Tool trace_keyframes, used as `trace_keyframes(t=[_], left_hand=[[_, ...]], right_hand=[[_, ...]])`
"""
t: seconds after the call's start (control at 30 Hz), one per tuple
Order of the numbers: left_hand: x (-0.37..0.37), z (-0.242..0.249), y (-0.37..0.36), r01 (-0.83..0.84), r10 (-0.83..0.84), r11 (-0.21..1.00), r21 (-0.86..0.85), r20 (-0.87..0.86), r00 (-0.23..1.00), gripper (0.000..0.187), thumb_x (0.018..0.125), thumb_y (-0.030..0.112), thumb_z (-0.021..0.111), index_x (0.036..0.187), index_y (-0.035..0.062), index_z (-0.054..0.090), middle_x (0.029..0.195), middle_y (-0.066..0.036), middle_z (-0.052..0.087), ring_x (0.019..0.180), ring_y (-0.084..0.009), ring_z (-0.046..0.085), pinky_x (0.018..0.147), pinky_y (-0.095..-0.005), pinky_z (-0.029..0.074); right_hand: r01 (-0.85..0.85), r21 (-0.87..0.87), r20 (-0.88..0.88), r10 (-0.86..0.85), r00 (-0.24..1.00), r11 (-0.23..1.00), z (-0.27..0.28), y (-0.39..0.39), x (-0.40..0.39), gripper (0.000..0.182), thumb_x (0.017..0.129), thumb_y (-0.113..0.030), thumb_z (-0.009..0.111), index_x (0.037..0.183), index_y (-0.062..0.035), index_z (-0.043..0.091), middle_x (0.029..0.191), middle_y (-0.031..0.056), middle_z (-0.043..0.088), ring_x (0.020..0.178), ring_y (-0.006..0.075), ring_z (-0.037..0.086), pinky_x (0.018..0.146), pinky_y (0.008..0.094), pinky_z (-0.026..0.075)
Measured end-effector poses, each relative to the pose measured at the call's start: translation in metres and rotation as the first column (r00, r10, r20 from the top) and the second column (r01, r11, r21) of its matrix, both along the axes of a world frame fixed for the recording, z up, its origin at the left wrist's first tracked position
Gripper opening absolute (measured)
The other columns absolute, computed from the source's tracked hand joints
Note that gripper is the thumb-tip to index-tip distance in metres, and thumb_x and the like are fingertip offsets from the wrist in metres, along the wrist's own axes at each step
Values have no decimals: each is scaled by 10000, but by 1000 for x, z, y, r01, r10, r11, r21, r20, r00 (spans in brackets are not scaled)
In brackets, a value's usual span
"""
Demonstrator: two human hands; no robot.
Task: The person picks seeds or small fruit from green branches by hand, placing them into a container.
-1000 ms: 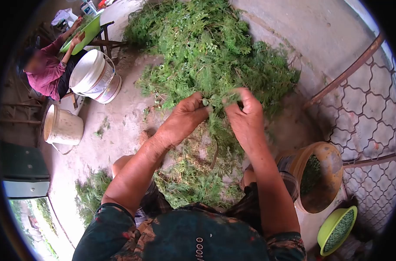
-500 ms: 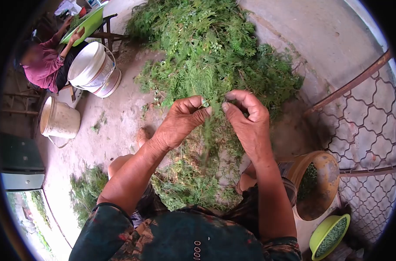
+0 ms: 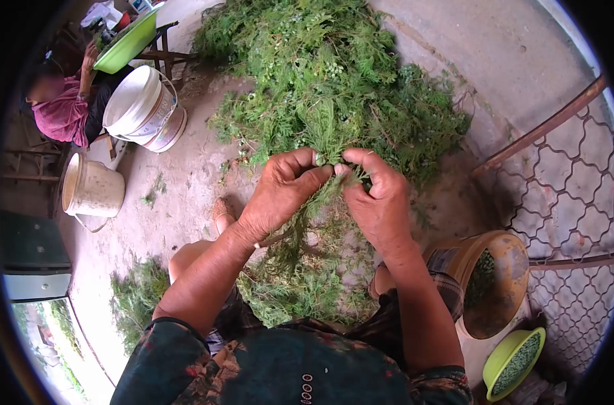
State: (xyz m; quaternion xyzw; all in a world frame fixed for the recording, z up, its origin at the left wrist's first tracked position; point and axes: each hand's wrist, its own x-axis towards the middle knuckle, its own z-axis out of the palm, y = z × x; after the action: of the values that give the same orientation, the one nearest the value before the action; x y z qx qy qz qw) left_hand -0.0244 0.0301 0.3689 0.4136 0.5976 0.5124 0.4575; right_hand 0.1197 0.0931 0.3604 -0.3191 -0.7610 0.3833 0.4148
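Between my hands is a feathery green conifer sprig (image 3: 295, 236), its foliage hanging down over my left wrist and a bare stem end poking out there. My left hand (image 3: 276, 192) is closed in a pinch on it, with a small round green cone or berry (image 3: 320, 160) showing at the thumb and forefinger. Close beside, my right hand (image 3: 382, 202) pinches foliage of the same sprig, its thumb and forefinger nearly touching the left fingertips. Beyond my hands lies a big pile of cut conifer branches (image 3: 287, 54) dotted with pale green cones.
Right of my leg, a tipped-looking bucket (image 3: 513, 270) holds green cones, and a green basin (image 3: 499, 358) with more stands nearby. A metal lattice (image 3: 556, 182) lines the right. White buckets (image 3: 135, 101) and a co-worker (image 3: 61, 115) with a green basin (image 3: 128, 44) are at left.
My right hand has come slightly left toward the left one. The sprig has swung from hanging straight down to slanting over my left wrist. The co-worker's hands have shifted at the basin.
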Motion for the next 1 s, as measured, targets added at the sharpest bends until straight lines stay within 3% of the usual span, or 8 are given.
trace_keyframes(t=[0.23,0.3,0.37,0.57,0.77,0.83,0.9,1.0], left_hand=[[8,7,-2,-83,58,996,37,438,897,74,872,113,585,887,43,564,671,-3,554,664,-97,543,589,-250,446],[4,6,-1,-129,118,992,-13,503,856,86,880,128,573,876,45,550,662,-14,539,643,-125,540,576,-274,447],[-11,-10,3,102,-151,988,120,530,834,119,885,158,563,857,49,525,643,-19,504,602,-153,516,569,-309,440],[-5,-8,1,-49,24,998,30,556,831,115,852,130,606,865,46,528,684,-35,546,603,-161,538,582,-302,449],[0,5,-2,-28,11,999,45,327,945,61,834,77,626,846,66,567,746,2,595,662,-88,550,597,-219,430],[0,6,-2,19,-33,998,54,266,963,52,840,82,622,816,80,576,725,39,576,643,-45,516,582,-192,401],[-3,5,-2,111,-121,992,66,172,978,63,868,89,581,888,38,612,732,96,527,656,22,405,571,-166,338],[5,17,-1,64,-65,998,13,167,984,151,843,57,588,709,103,535,645,113,430,607,15,344,534,-185,285]], right_hand=[[-211,-377,-251,119,961,902,12,2,5,124,845,-54,580,952,9,573,694,30,550,505,67,445,455,213,357],[-511,-631,-561,111,820,584,17,3,10,153,890,-130,547,996,-21,556,660,-16,481,486,36,379,426,193,302],[-558,-644,-600,107,792,523,15,3,10,178,900,-174,521,1017,-40,527,653,-3,471,474,31,356,409,196,292],[-659,-633,-760,-167,628,406,22,8,14,184,850,-170,460,988,-58,507,682,53,497,429,55,323,379,197,272],[-475,-661,-598,-25,801,582,16,10,17,185,860,-211,619,882,-36,563,710,8,545,521,45,425,441,207,360],[-220,-433,-281,101,954,874,15,5,9,172,859,-151,618,949,-7,586,746,19,573,570,45,465,500,197,399],[-195,-452,-229,98,968,870,10,3,8,205,840,-107,636,1002,10,592,801,39,610,646,58,517,575,200,436],[-136,-57,-126,128,984,989,-3,3,3,275,749,41,646,1015,11,581,904,137,648,753,138,623,653,253,480]])
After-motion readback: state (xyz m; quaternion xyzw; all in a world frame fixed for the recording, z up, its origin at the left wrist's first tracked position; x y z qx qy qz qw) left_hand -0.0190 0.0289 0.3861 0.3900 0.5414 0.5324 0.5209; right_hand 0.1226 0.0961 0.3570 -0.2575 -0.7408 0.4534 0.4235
